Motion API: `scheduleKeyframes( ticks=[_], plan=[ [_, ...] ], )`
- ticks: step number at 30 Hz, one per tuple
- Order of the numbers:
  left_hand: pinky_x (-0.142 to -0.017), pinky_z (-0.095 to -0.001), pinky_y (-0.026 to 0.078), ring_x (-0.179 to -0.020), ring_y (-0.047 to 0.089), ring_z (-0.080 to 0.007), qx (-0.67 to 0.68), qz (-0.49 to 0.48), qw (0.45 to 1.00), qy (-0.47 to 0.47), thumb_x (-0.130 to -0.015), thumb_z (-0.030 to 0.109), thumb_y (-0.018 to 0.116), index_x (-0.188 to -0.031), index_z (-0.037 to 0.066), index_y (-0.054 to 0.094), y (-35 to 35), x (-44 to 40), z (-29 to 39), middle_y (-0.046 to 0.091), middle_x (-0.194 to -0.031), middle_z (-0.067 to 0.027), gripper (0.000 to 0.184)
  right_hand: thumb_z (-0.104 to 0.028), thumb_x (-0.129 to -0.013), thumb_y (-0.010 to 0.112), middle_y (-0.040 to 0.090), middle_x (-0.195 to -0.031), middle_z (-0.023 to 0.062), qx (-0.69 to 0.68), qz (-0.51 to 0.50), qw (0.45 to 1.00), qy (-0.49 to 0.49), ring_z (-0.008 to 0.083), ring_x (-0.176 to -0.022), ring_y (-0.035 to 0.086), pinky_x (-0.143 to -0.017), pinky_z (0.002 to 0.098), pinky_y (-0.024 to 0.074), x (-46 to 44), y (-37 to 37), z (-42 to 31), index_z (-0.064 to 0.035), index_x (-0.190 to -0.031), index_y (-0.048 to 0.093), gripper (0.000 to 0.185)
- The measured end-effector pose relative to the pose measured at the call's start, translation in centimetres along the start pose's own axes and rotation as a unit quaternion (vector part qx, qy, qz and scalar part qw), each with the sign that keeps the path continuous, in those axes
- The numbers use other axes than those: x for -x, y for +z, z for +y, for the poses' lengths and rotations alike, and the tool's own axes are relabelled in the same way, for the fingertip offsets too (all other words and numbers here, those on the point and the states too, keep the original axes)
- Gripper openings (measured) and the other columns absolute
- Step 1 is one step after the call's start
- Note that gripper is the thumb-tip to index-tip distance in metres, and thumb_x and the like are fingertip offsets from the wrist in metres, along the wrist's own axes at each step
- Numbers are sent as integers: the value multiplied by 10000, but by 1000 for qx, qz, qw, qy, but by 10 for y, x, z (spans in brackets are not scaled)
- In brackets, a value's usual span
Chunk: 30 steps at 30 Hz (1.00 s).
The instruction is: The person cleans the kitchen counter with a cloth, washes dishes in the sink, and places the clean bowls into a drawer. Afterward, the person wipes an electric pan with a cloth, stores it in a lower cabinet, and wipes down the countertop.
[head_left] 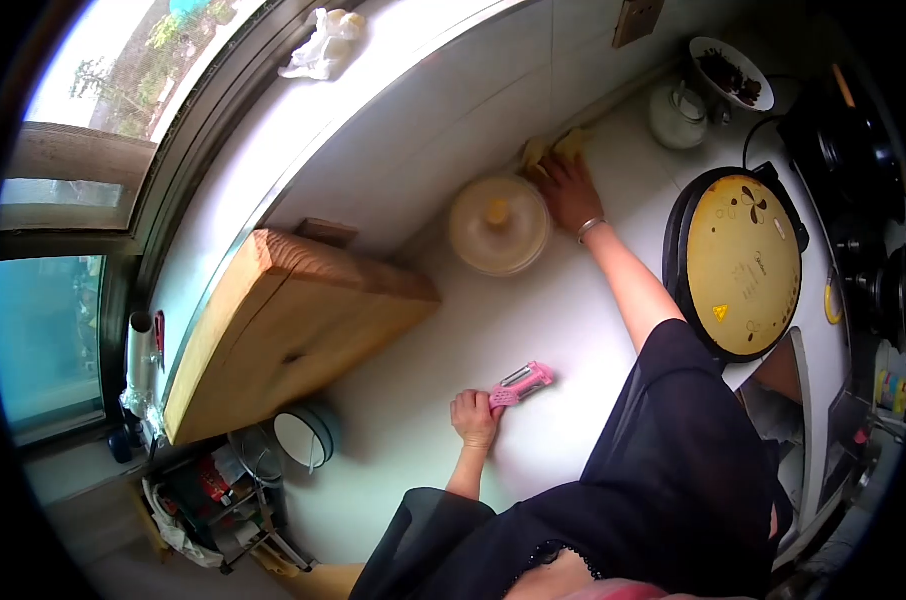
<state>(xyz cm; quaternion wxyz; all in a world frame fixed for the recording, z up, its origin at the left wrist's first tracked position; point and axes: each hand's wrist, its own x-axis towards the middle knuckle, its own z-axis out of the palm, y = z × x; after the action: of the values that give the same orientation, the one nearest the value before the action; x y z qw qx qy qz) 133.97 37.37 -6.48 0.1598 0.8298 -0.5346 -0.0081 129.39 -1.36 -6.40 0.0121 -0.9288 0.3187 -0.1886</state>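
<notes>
The pink peeler [533,376] is clasped in the left hand [476,418], best clear of its blade [517,377]; yellowish items [573,143] are reached by the right hand [570,197]. The latter's grip cannot be told.

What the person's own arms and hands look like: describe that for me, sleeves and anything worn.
Loose, wide black sleeves of thin-looking fabric leave both forearms bare. The right hand has a slim silvery bangle at its wrist; none shows on the left hand. Neither is gloved.
</notes>
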Motion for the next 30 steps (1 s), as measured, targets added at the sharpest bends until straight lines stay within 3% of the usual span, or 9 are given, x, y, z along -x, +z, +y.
scheduleKeyframes(
  ticks=[1, 3, 12, 16, 21, 25, 27, 28, 30],
  plan=[
    [-585, -352, 367, -669, 460, -243, -2, 3, 1000, 2, -564, 328, 639, -699, 98, 477, 0, -2, -2, 463, -730, -60, 312, -293, -794, 425, 419, -1190, 38, 4, -1, 1000, -1, 250, -1156, 298, -982, 479, 170, 1, 4, 2, -160, -1111, 494, 351],
    [-585, -352, 367, -667, 459, -242, 3, 7, 1000, -1, -566, 330, 638, -699, 99, 476, 0, -5, -2, 462, -728, -60, 312, -349, -810, 410, 397, -1211, 68, 93, -36, 985, 140, 278, -1174, 273, -979, 482, 162, -4, 2, 1, -139, -1161, 444, 411],
    [-566, -348, 360, -645, 455, -238, -6, 15, 1000, -1, -601, 364, 613, -685, 100, 475, 3, -3, -4, 465, -725, -61, 310, -496, -791, 368, 175, -1333, 178, 203, 7, 931, 302, 374, -1204, 190, -959, 515, 162, -38, -1, 56, -73, -1261, 298, 636],
    [-555, -351, 357, -641, 453, -237, 1, 21, 1000, 1, -636, 389, 583, -677, 95, 473, 4, -2, -5, 468, -720, -63, 316, -528, -786, 350, 163, -1340, 173, 226, -64, 914, 332, 375, -1205, 189, -956, 524, 162, -39, -1, 61, -75, -1266, 288, 662],
    [-553, -353, 354, -647, 451, -237, -8, 7, 1000, 2, -641, 388, 577, -677, 92, 468, 0, -6, -5, 466, -722, -64, 318, -503, -791, 350, 256, -1302, 168, 219, -27, 916, 335, 400, -1181, 209, -919, 541, 210, -31, 20, 73, -78, -1252, 314, 628],
    [-568, -358, 357, -656, 448, -245, -8, 10, 1000, 4, -599, 358, 610, -689, 88, 460, 0, -2, -2, 459, -723, -73, 321, -491, -803, 336, 237, -1312, 175, 234, -99, 883, 395, 394, -1192, 190, -940, 510, 194, -3, -5, 28, -62, -1251, 314, 621],
    [-573, -361, 359, -664, 447, -250, -25, 15, 1000, 8, -586, 343, 624, -698, 86, 457, 1, -4, -3, 453, -729, -79, 326, -456, -803, 368, 241, -1303, 189, 219, -57, 892, 391, 390, -1200, 172, -961, 491, 161, 26, 4, 14, -34, -1231, 339, 602],
    [-573, -362, 359, -668, 446, -252, -30, 17, 999, 16, -583, 336, 629, -702, 86, 454, 1, -2, -3, 449, -733, -81, 328, -424, -795, 398, 249, -1289, 203, 169, 50, 915, 363, 394, -1203, 157, -969, 491, 140, 44, 10, 9, -8, -1210, 360, 589],
    [-573, -362, 359, -671, 444, -254, -28, 6, 999, 20, -585, 331, 628, -703, 85, 450, 0, 0, -2, 445, -735, -83, 326, -399, -786, 421, 261, -1275, 209, 158, -12, 925, 345, 402, -1194, 164, -966, 504, 136, 75, -5, -11, 2, -1195, 375, 576]
  ],
)
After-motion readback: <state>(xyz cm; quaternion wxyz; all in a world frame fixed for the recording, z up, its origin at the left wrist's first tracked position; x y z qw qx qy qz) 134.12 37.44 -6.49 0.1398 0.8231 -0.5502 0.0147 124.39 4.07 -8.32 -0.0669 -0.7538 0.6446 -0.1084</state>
